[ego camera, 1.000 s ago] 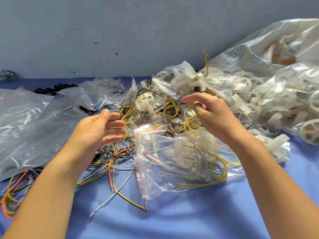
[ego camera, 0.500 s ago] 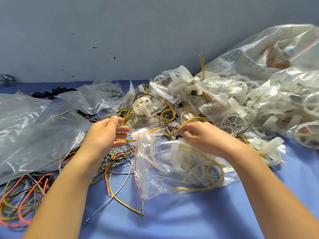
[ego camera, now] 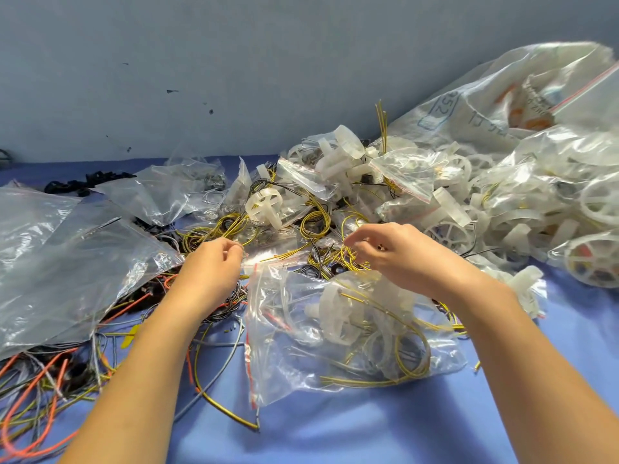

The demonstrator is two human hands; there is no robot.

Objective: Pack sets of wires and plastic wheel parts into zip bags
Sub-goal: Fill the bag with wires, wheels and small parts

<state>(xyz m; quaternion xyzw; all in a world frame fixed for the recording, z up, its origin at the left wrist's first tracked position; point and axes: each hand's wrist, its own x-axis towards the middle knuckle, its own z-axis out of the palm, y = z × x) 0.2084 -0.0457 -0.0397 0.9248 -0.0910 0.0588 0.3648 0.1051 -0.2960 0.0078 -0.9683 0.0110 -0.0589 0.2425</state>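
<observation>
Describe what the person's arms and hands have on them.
Nothing is worn. The left hand and right hand are gloveless, no rings visible; the left forearm and right forearm are bare to the frame's edge, without sleeve, watch or bracelet.

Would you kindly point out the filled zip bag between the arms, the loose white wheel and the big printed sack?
filled zip bag (ego camera: 301,360): head view, clear front panel.
loose white wheel (ego camera: 263,205): head view, its spokes.
big printed sack (ego camera: 469,105): head view, side wall near print.
</observation>
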